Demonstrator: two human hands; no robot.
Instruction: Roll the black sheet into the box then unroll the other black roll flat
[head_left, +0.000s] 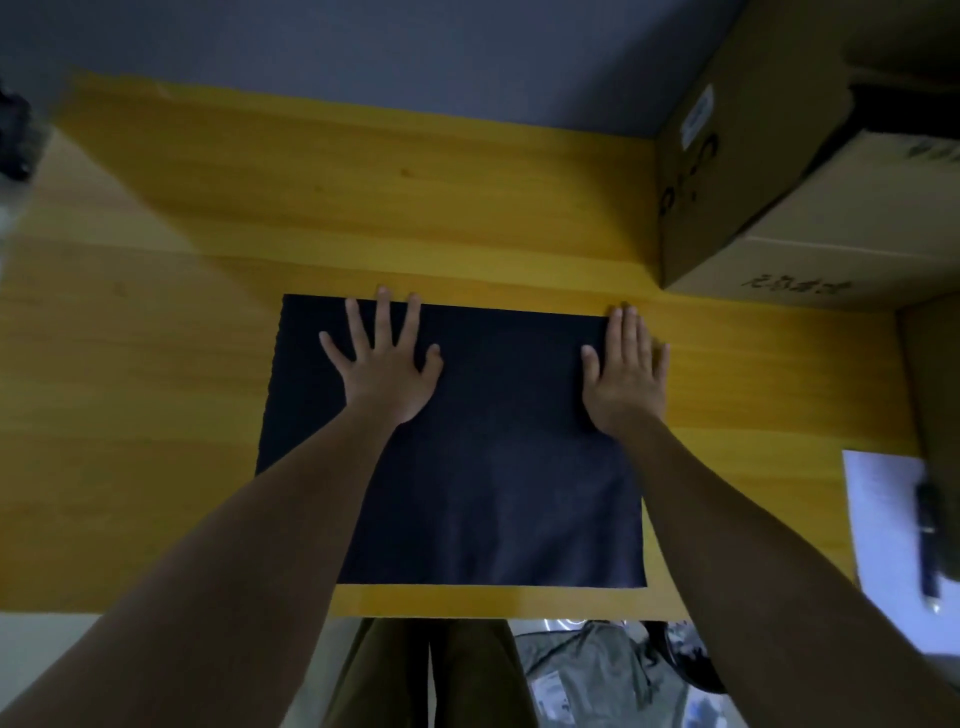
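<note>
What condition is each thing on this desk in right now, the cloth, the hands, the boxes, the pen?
black sheet: spread flat on the wooden table, not rolled.
left hand: open, fingers spread, palm pressed on the sheet.
right hand: open, flat on the sheet's right edge.
cardboard box: standing at the far right; its opening is not visible.
pen: lying on a white paper.

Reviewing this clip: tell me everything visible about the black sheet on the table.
The black rectangular sheet lies spread flat on the yellow wooden table, its near edge close to the table's front edge. It looks like thin, matte, finely textured fabric or mat, with slight ripples near the front. The left hand presses palm-down with fingers spread near its far edge; the right hand presses flat at its far right corner, fingertips reaching past the edge. No part is rolled.
</note>
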